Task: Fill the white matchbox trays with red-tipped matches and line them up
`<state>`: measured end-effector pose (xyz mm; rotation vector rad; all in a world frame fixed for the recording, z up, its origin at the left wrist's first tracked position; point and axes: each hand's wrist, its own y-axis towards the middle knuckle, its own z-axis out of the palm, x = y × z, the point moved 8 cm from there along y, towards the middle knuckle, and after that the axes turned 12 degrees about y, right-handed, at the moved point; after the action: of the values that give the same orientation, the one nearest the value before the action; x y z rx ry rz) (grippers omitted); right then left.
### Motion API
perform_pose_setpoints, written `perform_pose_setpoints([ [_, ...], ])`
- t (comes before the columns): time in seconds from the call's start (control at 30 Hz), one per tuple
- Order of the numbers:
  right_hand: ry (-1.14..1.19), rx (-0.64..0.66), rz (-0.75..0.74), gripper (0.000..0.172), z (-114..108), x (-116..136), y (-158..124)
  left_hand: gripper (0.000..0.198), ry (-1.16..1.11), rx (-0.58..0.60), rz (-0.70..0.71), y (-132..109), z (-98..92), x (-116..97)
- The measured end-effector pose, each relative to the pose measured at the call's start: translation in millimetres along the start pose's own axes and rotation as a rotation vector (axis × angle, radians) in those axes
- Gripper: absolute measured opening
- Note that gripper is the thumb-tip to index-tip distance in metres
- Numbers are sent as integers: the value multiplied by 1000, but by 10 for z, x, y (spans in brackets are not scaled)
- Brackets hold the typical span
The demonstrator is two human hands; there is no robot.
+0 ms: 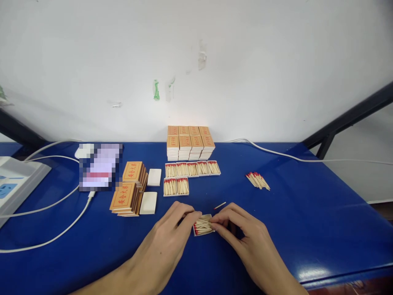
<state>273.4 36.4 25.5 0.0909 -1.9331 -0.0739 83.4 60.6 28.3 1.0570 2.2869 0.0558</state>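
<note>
A small white matchbox tray point(204, 234) filled with red-tipped matches point(202, 224) sits on the blue table between my hands. My left hand point(172, 233) grips its left side and upper corner, thumb along the edge. At the tray's right side, my right hand point(244, 231) pinches the tail ends of matches between thumb and index finger; its other fingers curl under, partly hidden. One loose match point(220, 205) lies just beyond my right fingers. Farther back stand several filled trays point(182, 187) in two rows. A loose pile of matches point(257, 180) rests off to the right.
Stacked finished matchboxes point(190, 142) stand against the wall. On the left are stacks of orange matchbox sleeves point(124, 196) and white trays point(148, 203), apparently face down. Farther left lie a blurred phone point(101, 166), white cables point(70, 229) and a power strip point(18, 184).
</note>
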Motion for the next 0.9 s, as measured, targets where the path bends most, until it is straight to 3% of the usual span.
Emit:
perform_pose_setpoints([
  [0.4, 38, -61, 89, 23, 1, -45, 22, 34, -2, -95, 129, 84, -161, -141],
  [0.57, -7, -122, 119, 30, -141, -105, 6, 26, 73, -166, 116, 100, -158, -152],
  [0.73, -172, -115, 24, 22, -328, -115, 33, 55, 124, -98, 107, 117, -86, -156],
  [0.9, -277, -71, 8, 20, -387, -194, 39, 70, 126, -39, 114, 114, -84, -174],
])
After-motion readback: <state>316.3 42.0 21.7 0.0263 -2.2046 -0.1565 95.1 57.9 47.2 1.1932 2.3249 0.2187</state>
